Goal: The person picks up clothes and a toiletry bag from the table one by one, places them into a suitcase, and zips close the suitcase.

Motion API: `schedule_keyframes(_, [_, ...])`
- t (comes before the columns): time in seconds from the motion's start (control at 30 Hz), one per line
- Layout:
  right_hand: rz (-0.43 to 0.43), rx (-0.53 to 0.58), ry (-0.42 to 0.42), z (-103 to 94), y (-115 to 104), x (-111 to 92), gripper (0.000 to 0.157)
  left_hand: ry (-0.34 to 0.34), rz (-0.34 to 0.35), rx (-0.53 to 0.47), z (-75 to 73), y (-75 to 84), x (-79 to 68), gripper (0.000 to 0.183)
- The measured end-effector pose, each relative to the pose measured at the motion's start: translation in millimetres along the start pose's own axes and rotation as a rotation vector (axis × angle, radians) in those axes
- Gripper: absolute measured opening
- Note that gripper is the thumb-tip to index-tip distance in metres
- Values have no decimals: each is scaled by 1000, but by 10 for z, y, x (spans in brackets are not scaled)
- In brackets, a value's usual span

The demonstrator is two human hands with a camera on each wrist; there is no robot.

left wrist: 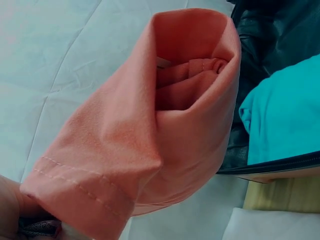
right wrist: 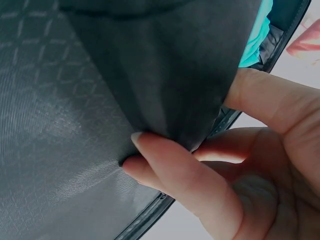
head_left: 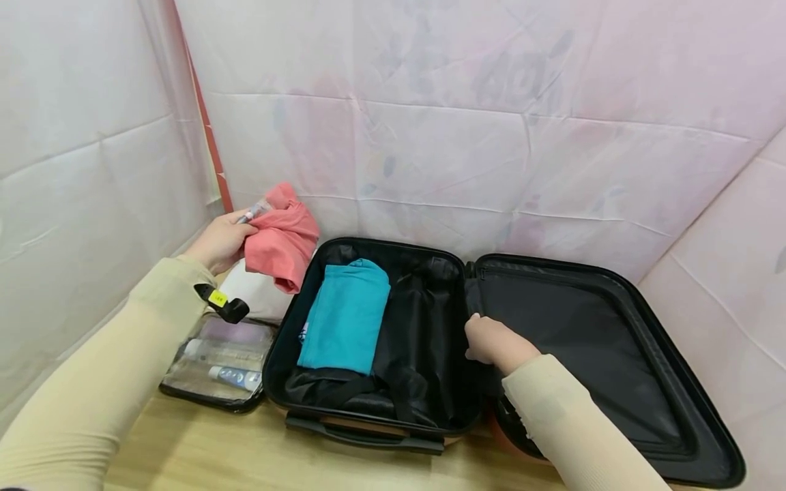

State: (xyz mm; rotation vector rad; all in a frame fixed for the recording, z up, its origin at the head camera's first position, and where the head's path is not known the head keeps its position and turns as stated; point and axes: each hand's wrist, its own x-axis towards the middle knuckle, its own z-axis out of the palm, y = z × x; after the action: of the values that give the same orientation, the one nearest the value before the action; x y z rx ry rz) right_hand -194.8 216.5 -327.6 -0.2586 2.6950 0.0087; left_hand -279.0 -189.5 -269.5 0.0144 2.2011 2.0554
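My left hand (head_left: pixel 221 240) holds a coral-pink folded garment (head_left: pixel 285 235) up beside the open suitcase's left side (head_left: pixel 273 348). In the left wrist view the garment (left wrist: pixel 110 135) is loosely rolled, with a stitched hem near the hand. A small greyish item (head_left: pixel 254 211) shows at that hand's fingers; its kind is unclear. Inside the suitcase's left half lies a folded turquoise garment (head_left: pixel 346 317). My right hand (head_left: pixel 494 341) is at the hinge, its fingers and thumb holding the black lining flap (right wrist: pixel 165 65) between the two halves.
A clear toiletry pouch (head_left: pixel 209 389) with tubes inside lies left of the suitcase. Behind it sits a white cloth-like item (head_left: pixel 254 293). The suitcase's lid (head_left: pixel 589 354) lies opened out to the right. White sheeting (head_left: pixel 430 136) hangs at the back and sides.
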Motion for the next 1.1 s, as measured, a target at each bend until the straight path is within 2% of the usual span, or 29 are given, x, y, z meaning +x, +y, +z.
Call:
schedule_keyframes(0.47, [-5,18,1,34,-14,11,63,1,-32,55,22,2,-72,47])
schedule_keyframes(0.93, [-13,5,18,17,-12,15,63,-7,-26,52,63,24,-64,47])
schedule_keyframes(1.1, [-13,14,24,18,6,2,63,-22,-8,80,101,26,-66,46])
